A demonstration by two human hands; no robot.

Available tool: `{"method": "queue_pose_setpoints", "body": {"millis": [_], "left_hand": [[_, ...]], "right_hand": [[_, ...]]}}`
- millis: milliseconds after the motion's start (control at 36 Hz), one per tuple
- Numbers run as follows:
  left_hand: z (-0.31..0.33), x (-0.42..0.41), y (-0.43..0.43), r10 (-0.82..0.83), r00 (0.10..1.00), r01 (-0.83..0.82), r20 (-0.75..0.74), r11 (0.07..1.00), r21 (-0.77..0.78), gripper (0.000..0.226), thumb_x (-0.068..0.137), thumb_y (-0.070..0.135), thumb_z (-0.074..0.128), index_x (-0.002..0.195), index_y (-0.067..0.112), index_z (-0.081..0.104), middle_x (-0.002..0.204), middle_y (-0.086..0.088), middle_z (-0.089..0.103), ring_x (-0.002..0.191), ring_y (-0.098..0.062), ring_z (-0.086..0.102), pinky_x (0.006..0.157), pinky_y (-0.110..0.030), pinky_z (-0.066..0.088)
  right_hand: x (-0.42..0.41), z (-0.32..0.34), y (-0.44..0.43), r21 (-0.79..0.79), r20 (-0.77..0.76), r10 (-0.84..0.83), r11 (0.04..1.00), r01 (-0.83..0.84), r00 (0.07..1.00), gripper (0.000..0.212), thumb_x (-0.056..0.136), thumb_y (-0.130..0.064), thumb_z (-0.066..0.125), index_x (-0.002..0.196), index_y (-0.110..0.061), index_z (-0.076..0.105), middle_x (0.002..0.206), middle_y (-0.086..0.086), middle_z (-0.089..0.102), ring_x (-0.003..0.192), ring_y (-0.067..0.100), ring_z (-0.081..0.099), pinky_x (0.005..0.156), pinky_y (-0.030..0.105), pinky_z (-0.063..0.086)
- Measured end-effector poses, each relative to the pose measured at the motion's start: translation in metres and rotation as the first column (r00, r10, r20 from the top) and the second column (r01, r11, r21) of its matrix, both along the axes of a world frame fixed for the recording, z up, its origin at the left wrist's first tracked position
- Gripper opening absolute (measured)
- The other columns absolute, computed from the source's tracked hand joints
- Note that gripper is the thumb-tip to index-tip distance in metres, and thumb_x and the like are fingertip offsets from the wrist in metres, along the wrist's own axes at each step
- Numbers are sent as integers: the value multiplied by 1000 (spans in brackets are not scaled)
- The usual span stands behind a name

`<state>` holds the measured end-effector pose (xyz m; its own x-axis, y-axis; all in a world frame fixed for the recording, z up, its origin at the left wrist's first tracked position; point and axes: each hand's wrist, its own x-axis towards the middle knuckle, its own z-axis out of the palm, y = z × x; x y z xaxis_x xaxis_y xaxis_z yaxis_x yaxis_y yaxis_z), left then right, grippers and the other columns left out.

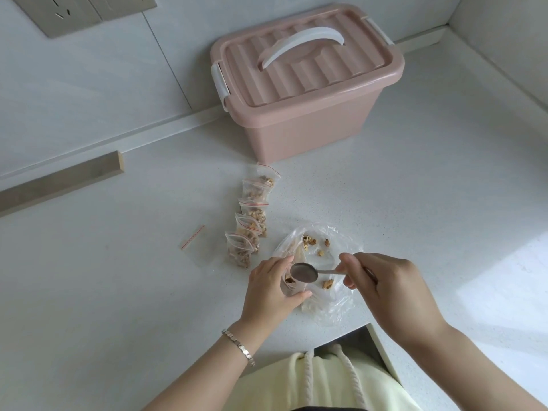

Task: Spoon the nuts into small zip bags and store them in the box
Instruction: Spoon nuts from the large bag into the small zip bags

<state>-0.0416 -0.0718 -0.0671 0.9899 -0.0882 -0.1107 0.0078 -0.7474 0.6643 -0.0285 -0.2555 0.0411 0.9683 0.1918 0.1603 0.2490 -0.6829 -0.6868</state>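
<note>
filling step in hand: spoon at the mouth of a small zip bag

head view. the left hand point(271, 287) is curled round a small zip bag point(292, 284), holding it upright with the mouth open; a few walnut pieces show inside. the right hand point(391, 287) pinches the handle of a metal spoon point(304, 272), whose bowl sits right at the bag's mouth. judgement: a spoonful is being tipped in or has just gone in.

a crumpled clear plastic bag point(335, 241) lies under and beyond both hands, with only a few loose walnut pieces point(310, 241) left on it, so the filling looks near its end. a row of filled zip bags point(252, 221) lies just to the left of it on the white countertop point(118, 277), with one flat empty zip bag point(195, 241) further left. the pink storage box point(305, 93) stands behind, lid on, nothing stored in it as far as shows.

next move calls for scooping up the remaining pieces, then pressing the strip closed and unlatching the box.

hard to make out: whether the spoon bowl carries anything; how full the held bag is, since the fingers cover it; the exact count of filled bags, since they overlap (about five); the box interior.
</note>
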Motion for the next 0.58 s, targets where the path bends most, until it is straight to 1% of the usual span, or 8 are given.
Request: {"method": "queue_pose_setpoints", "body": {"millis": [83,194,250,306,389,444,500,583], "left_hand": [[0,-1,0,-4,1000,4,7,1000,3,70,65,45,78,124,17,54,115,8,57,110,-9,49,96,-18,25],[-1,-2,-1,-34,999,34,-6,999,11,69,66,46,77,125,17,53,114,7,57,111,-10,49,98,-20,25],[0,-3,-1,-35,999,34,-27,999,-3,69,68,45,76,126,18,51,115,7,56,109,-8,47,98,-19,27],[2,-3,-2,-8,998,4,-65,998,-57,66,69,41,76,126,18,50,115,8,54,107,-4,44,98,-17,31],[7,-4,-2,63,988,-89,-139,978,-191,62,71,29,78,125,19,50,106,15,53,105,-3,48,90,-4,34],[8,-5,-2,106,979,-148,-174,956,-252,60,70,24,78,123,20,50,102,18,53,105,-4,50,85,2,31],[10,-5,-3,129,973,-182,-189,939,-293,60,70,22,79,122,22,50,102,18,55,105,-4,52,84,3,31],[10,-5,-4,150,975,-197,-166,926,-322,60,69,19,80,119,28,49,101,17,58,103,-3,53,85,1,32]], "right_hand": [[1,-1,3,28,-42,-14,999,15,999,64,92,-58,27,66,-16,68,52,-7,61,47,11,59,46,33,51],[6,-7,13,11,-247,-32,999,35,968,67,87,-62,27,68,-11,66,54,-6,63,51,8,61,57,36,52],[6,-10,17,92,-357,-44,992,82,933,56,83,-56,34,69,-13,67,54,-7,63,52,5,61,61,30,52],[5,-10,19,172,-437,-66,973,156,897,45,83,-50,38,69,-17,66,53,-3,63,51,3,61,61,24,52],[4,-11,18,270,-515,-115,919,288,849,41,90,-41,42,69,-14,66,55,4,66,50,10,62,55,19,50],[3,-13,17,322,-558,-132,875,361,819,40,93,-34,42,71,-11,66,57,6,67,53,16,63,54,20,50],[1,-14,15,335,-567,-131,865,373,813,41,93,-34,41,72,-9,66,58,6,67,54,19,64,56,24,52],[-4,-13,14,347,-541,-120,870,351,833,41,90,-38,40,73,-12,66,59,3,68,55,15,64,57,25,52]]}}
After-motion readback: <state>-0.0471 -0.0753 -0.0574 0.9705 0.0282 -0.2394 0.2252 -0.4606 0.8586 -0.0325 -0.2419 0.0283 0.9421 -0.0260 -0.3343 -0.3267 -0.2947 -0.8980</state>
